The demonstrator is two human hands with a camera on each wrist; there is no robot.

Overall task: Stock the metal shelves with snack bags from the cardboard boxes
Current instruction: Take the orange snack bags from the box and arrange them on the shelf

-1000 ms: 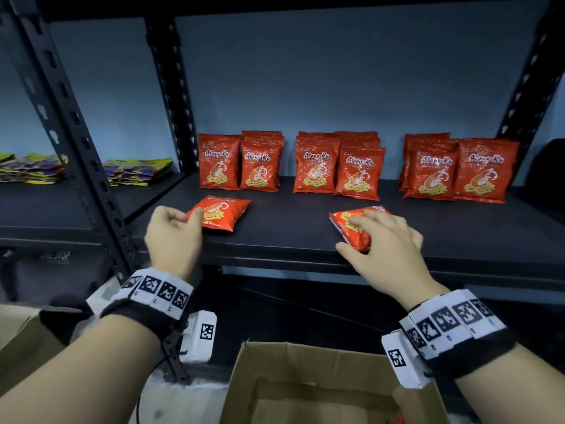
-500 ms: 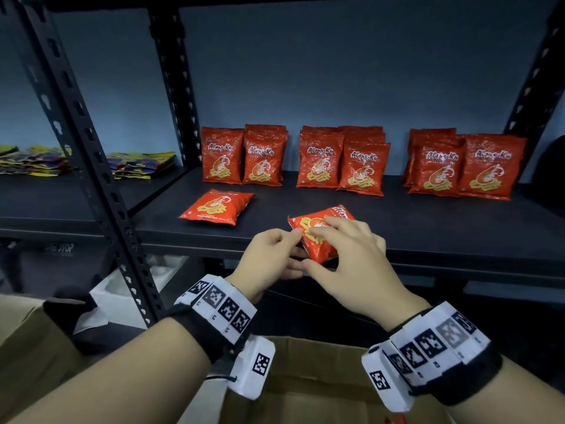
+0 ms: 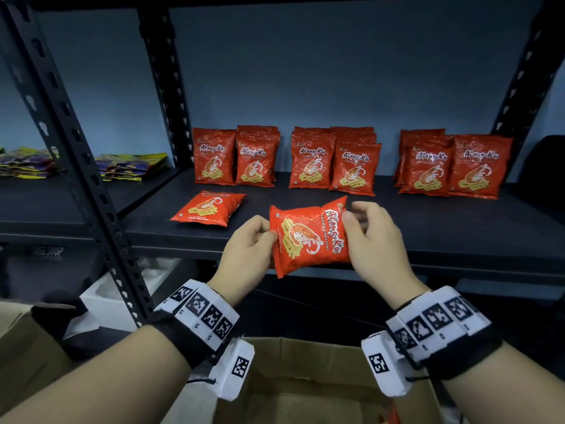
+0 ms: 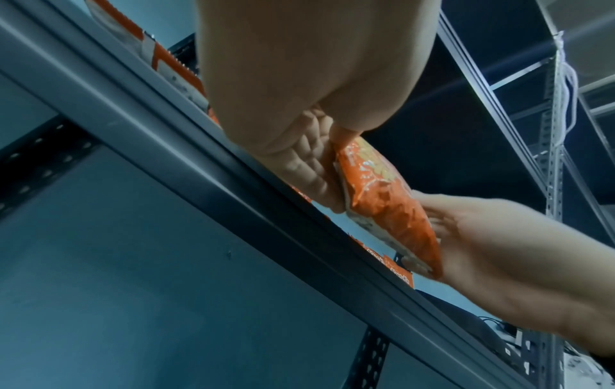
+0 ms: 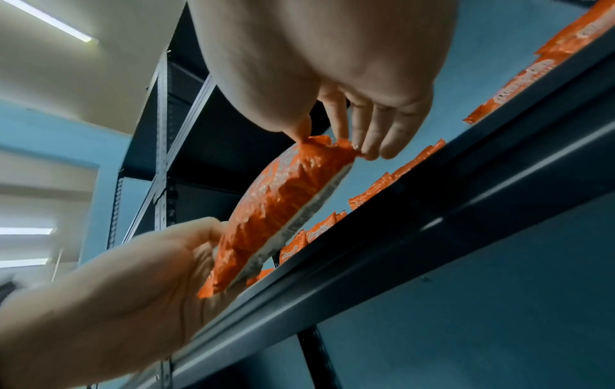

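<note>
Far left, neighbouring shelf bay: flat piles of purple-yellow packets (image 3: 130,166). Black slotted upright (image 3: 82,166) splits that bay from the main metal shelf (image 3: 458,228). Lower left corner, part of a cardboard box (image 3: 21,341); a second open box (image 3: 305,381) sits below, between the forearms.

On the shelf, left front: one red snack bag lying flat (image 3: 209,208), face up, apart from both hands. Behind it along the back wall, upright red bags (image 3: 334,163) in three clusters, standing in stacked rows, each cluster two wide.

Left hand (image 3: 249,243) grasps the held snack bag (image 3: 308,237) at its left edge, thumb on the front, fingers curled behind; left wrist view shows the fingers (image 4: 299,168) folded against the bag's seam. The bag is in the air just over the front lip of the shelf, tilted, print turned sideways, not touching the board as far as can be seen. Right hand (image 3: 376,240) pinches the bag's right, crimped end between thumb and fingertips (image 5: 369,147); remaining fingers loosely extended. Marker bands on both wrists.
</note>
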